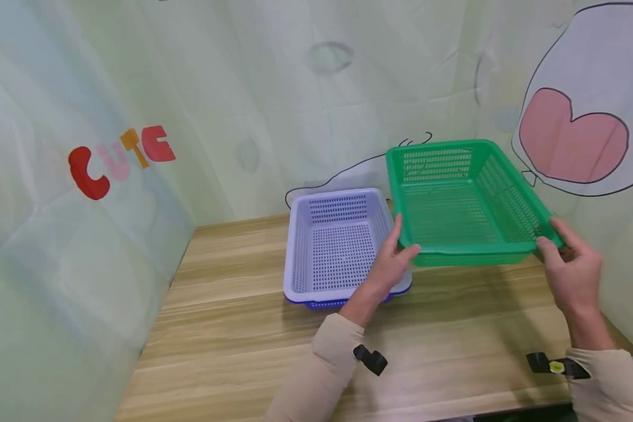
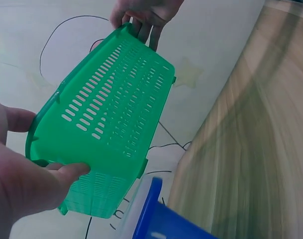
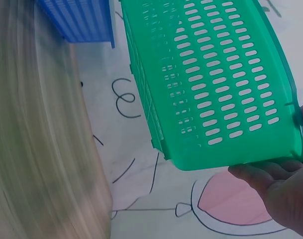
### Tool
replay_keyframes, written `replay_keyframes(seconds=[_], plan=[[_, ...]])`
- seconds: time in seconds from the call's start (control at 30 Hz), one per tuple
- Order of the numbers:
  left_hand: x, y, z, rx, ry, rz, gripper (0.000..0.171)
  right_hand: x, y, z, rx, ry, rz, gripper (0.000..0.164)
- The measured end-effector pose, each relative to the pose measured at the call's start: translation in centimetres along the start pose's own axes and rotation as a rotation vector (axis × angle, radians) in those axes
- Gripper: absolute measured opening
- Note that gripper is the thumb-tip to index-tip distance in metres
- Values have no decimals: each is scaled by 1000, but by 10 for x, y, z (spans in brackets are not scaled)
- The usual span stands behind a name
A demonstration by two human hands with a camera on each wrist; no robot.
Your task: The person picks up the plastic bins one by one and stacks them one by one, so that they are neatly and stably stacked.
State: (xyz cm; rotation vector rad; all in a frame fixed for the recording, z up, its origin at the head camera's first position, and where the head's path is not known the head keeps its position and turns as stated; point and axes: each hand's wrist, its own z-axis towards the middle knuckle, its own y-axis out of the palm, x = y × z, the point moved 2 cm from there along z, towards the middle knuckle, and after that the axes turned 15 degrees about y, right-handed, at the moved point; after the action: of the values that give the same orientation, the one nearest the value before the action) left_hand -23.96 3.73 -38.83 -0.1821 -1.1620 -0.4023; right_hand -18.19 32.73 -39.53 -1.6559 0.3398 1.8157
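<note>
A green plastic basket (image 1: 448,208) with slotted walls is held up above the table, its open top tilted toward the head camera. My left hand (image 1: 389,264) grips its near left corner, the thumb on the rim and fingers under the outside wall, as the left wrist view (image 2: 29,174) shows. At the near right corner, my right hand (image 1: 575,269) pinches the rim between thumb and fingers. Left of it a pale purple basket (image 1: 340,258) stands on the table, stacked on a blue basket (image 1: 327,304) whose rim and side peek out below. My left forearm passes over their near right corner.
The wooden table (image 1: 227,328) runs up to a printed curtain (image 1: 253,88) at the back and the left side. Its front edge shows at the lower right. Each wrist carries a small black strap-on camera (image 1: 370,359).
</note>
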Motion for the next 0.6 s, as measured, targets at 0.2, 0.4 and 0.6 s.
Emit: replay_keyframes(seconds=[0.2, 0.4, 0.6], plan=[[0, -16, -3, -11, 32, 24, 78, -4, 12, -5, -38, 30, 52, 46], [6, -32, -5, -22, 70, -9, 76, -11, 23, -12, -82, 18, 23, 49], [15, -50, -9, -9, 60, 12, 74, -17, 37, -20, -153, 29, 87, 55]])
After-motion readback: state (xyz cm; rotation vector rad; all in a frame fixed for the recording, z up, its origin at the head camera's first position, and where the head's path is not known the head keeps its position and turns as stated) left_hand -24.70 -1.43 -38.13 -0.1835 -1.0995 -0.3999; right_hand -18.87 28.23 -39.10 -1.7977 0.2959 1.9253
